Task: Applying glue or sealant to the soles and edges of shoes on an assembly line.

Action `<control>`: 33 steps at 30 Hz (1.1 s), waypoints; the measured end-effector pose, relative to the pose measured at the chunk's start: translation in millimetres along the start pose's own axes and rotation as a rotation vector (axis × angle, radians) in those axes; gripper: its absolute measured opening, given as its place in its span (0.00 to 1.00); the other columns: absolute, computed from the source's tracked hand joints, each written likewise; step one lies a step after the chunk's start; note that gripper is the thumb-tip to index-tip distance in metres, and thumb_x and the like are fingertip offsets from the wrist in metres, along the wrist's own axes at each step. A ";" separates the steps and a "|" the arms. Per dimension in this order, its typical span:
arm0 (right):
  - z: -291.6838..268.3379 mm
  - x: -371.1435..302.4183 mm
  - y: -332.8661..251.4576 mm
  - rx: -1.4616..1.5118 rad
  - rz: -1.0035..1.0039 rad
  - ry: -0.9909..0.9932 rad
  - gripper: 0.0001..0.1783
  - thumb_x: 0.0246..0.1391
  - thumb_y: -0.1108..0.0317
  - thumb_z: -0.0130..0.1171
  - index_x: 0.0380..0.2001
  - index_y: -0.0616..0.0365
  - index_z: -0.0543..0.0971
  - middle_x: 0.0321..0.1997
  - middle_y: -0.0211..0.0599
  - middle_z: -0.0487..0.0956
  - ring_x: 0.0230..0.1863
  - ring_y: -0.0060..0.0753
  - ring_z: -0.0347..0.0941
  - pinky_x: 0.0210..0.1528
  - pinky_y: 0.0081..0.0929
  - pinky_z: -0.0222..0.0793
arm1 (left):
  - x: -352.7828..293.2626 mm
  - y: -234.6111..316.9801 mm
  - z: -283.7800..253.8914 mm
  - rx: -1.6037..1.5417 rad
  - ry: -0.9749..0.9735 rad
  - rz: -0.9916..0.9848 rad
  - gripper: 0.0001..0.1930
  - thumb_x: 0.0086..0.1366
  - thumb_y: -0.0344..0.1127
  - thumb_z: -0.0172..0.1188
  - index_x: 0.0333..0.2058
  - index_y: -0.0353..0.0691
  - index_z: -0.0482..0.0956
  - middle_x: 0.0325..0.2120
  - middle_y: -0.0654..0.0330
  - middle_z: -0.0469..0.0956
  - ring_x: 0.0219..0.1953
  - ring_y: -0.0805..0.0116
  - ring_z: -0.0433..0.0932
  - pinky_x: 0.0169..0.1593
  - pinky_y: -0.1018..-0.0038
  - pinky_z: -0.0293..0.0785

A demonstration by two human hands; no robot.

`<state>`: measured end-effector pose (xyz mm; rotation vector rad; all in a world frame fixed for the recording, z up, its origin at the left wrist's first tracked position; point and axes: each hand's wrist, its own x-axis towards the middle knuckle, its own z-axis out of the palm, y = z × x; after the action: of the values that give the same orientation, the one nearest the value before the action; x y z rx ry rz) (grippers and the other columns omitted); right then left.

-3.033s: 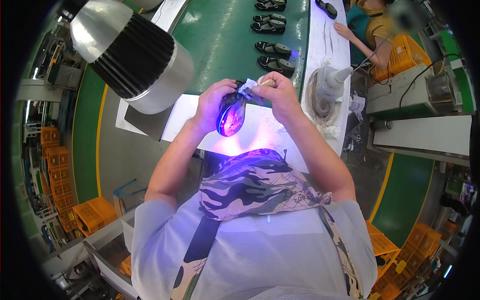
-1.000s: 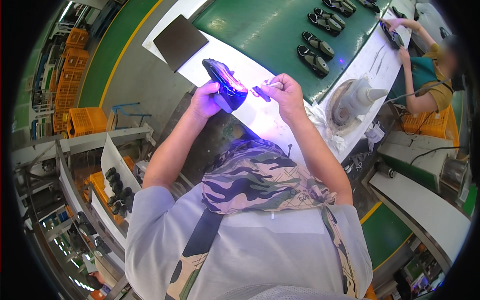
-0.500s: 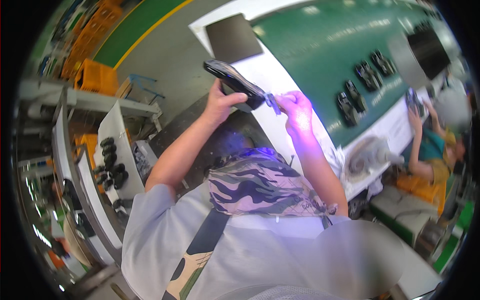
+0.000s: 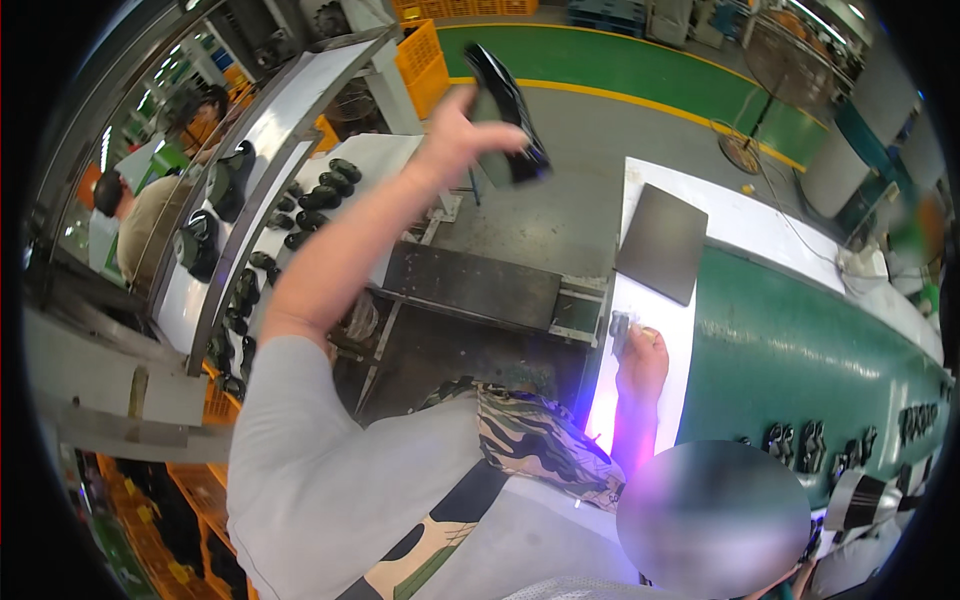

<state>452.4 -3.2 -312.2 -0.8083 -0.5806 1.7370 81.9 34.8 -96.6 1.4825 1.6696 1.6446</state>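
Black shoe (image 4: 513, 112) raised in my left hand (image 4: 460, 140)

I hold the shoe in the air, well beyond the white table's (image 4: 655, 310) left edge, my thumb across it; motion blurs that hand. My right hand (image 4: 642, 367) is over the table near that edge, fingertips pinched narrow on a small grey piece (image 4: 619, 326). Just above it, a dark flat board (image 4: 662, 243) lies near the table's upper-left corner. More dark shoes (image 4: 815, 442) sit toward the green belt's (image 4: 780, 345) lower edge
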 end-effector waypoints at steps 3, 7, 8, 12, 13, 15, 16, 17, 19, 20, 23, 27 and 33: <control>-12.0 1.0 7.4 0.022 0.044 0.002 0.08 0.57 0.77 0.60 0.36 0.58 0.71 0.33 0.34 0.77 0.32 0.28 0.75 0.37 0.28 0.72 | 56.2 38.6 -100.9 0.151 0.195 0.030 0.50 0.38 0.46 0.80 0.58 0.25 0.66 0.46 0.48 0.78 0.47 0.61 0.79 0.54 0.67 0.74; -29.8 -16.6 6.1 0.028 0.063 0.066 0.08 0.57 0.77 0.60 0.36 0.58 0.71 0.33 0.35 0.77 0.32 0.28 0.75 0.36 0.28 0.73 | 112.8 75.4 -238.8 0.696 0.362 0.029 0.55 0.38 0.48 0.79 0.64 0.30 0.63 0.53 0.46 0.76 0.53 0.57 0.77 0.58 0.65 0.72; -34.7 -21.1 4.6 0.017 0.060 0.088 0.07 0.57 0.77 0.60 0.36 0.59 0.71 0.33 0.36 0.77 0.32 0.28 0.75 0.35 0.28 0.73 | 121.7 70.9 -277.2 0.777 0.461 0.015 0.55 0.38 0.51 0.78 0.63 0.30 0.64 0.55 0.45 0.75 0.54 0.57 0.77 0.58 0.65 0.72; -60.9 -34.6 3.5 -0.076 0.007 0.086 0.09 0.58 0.72 0.58 0.39 0.65 0.71 0.41 0.50 0.80 0.40 0.39 0.80 0.42 0.33 0.75 | 132.5 26.1 -417.6 0.542 0.193 -0.429 0.35 0.46 0.47 0.75 0.51 0.32 0.78 0.43 0.53 0.81 0.43 0.62 0.79 0.47 0.64 0.75; -66.9 -42.6 3.5 -0.089 -0.034 0.188 0.10 0.58 0.71 0.58 0.39 0.66 0.71 0.40 0.50 0.81 0.40 0.40 0.80 0.42 0.34 0.75 | 147.7 -16.9 -386.2 0.510 0.046 -0.408 0.26 0.50 0.42 0.74 0.46 0.35 0.81 0.40 0.57 0.81 0.38 0.66 0.78 0.44 0.64 0.75; -85.6 -43.7 3.1 0.013 0.000 0.148 0.10 0.58 0.72 0.57 0.39 0.67 0.71 0.40 0.50 0.81 0.40 0.41 0.80 0.43 0.36 0.74 | 151.9 56.2 -469.4 1.393 0.002 -0.438 0.26 0.54 0.50 0.66 0.42 0.33 0.82 0.42 0.46 0.81 0.44 0.52 0.79 0.48 0.58 0.74; -87.6 -57.5 -7.0 0.021 -0.020 0.180 0.10 0.58 0.71 0.58 0.38 0.66 0.71 0.38 0.48 0.81 0.38 0.39 0.80 0.41 0.34 0.74 | 164.6 47.7 -449.0 1.818 -0.035 -0.354 0.29 0.54 0.54 0.62 0.43 0.32 0.82 0.45 0.39 0.79 0.49 0.43 0.78 0.52 0.55 0.73; -86.0 -74.2 -18.8 -0.034 -0.050 0.281 0.09 0.58 0.71 0.58 0.37 0.66 0.72 0.36 0.46 0.81 0.36 0.37 0.80 0.40 0.33 0.74 | 177.5 -18.7 -367.4 1.736 -0.012 -0.323 0.29 0.54 0.54 0.63 0.44 0.34 0.82 0.46 0.40 0.79 0.50 0.43 0.78 0.50 0.56 0.74; -114.9 -93.3 -21.8 -0.011 -0.098 0.390 0.10 0.56 0.70 0.63 0.32 0.63 0.72 0.27 0.36 0.79 0.25 0.26 0.75 0.28 0.24 0.72 | 179.2 -56.8 -252.9 1.488 -0.077 -0.025 0.34 0.55 0.53 0.66 0.56 0.37 0.74 0.51 0.45 0.78 0.55 0.47 0.76 0.56 0.59 0.70; -123.2 -105.7 -24.1 0.045 -0.145 0.407 0.11 0.56 0.69 0.64 0.30 0.62 0.72 0.25 0.35 0.78 0.23 0.25 0.74 0.26 0.23 0.70 | 169.4 -70.0 -185.2 1.396 -0.154 0.066 0.35 0.55 0.50 0.68 0.57 0.35 0.73 0.53 0.45 0.77 0.56 0.48 0.76 0.56 0.60 0.71; -159.7 -144.8 -16.3 0.085 -0.153 0.560 0.10 0.56 0.67 0.65 0.32 0.56 0.73 0.28 0.36 0.80 0.28 0.26 0.76 0.29 0.23 0.71 | 113.3 -100.6 -48.5 0.782 -0.512 0.112 0.32 0.58 0.45 0.69 0.56 0.29 0.74 0.52 0.48 0.78 0.53 0.59 0.77 0.56 0.68 0.71; -214.8 -223.9 -8.3 0.177 -0.227 0.780 0.10 0.55 0.67 0.66 0.32 0.53 0.73 0.28 0.32 0.79 0.28 0.24 0.75 0.30 0.22 0.69 | -97.8 -62.2 229.2 0.552 -1.072 -0.035 0.31 0.57 0.46 0.69 0.52 0.27 0.77 0.48 0.46 0.80 0.50 0.60 0.79 0.54 0.68 0.74; -251.0 -334.3 6.9 0.233 -0.280 1.126 0.11 0.49 0.69 0.67 0.33 0.49 0.74 0.28 0.25 0.79 0.28 0.19 0.74 0.30 0.22 0.63 | -302.2 -95.0 403.3 0.358 -1.566 -0.426 0.29 0.60 0.55 0.65 0.47 0.33 0.80 0.36 0.55 0.82 0.35 0.68 0.82 0.37 0.74 0.76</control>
<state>701.3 -326.8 -402.3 -1.2827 0.2643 0.8459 492.7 4.9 -402.2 1.5946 1.0920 -0.2392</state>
